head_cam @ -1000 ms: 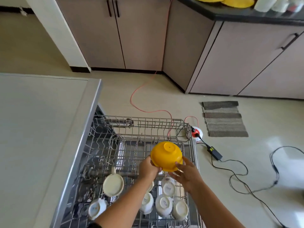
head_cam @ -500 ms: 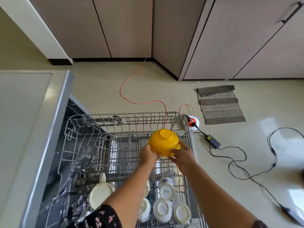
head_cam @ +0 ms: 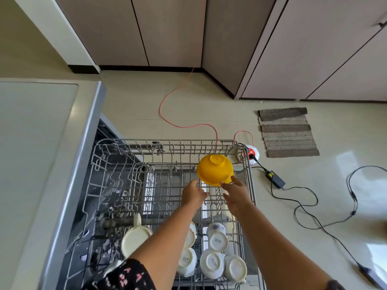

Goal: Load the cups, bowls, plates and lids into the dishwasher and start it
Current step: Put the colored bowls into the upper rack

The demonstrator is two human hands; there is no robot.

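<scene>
Entry: bowl placement, upper rack.

- Yellow bowl [head_cam: 215, 169] sits upside down in the far right corner of the wire dishwasher rack [head_cam: 167, 142], right of centre in the frame. Its base faces up and away. Its rim tilts down toward the person and appears to lean on the tines.
- Right hand [head_cam: 237, 195]: fingers extended, with the fingertips [head_cam: 227, 183] touching the near-right rim of the bowl. No closed grasp is visible. Whether the thumb hooks under the rim cannot be told.
- Left hand [head_cam: 193, 194]: just below and left of the bowl, apart from it. Its fingers are loosely bent and hold nothing.
- Key relation: the bowl lies straight ahead of both hands, up-frame. It is round, so there is no long axis to align, and only the tilt of the rim matters. The right hand is the nearer one and is already in contact.
- Judgement: the bowl looks seated or nearly so. Any last nudge falls to the right hand, pushing away and down so the rim settles between tines.
- Near end of the rack, lower frame: several white cups [head_cam: 211, 262] upside down, with a cream mug [head_cam: 135, 239] to their left.
- Floor beyond: orange cord [head_cam: 167, 120], black adapter [head_cam: 275, 181] and a striped mat [head_cam: 288, 132].
- Much of the middle of the rack is unfilled.
</scene>
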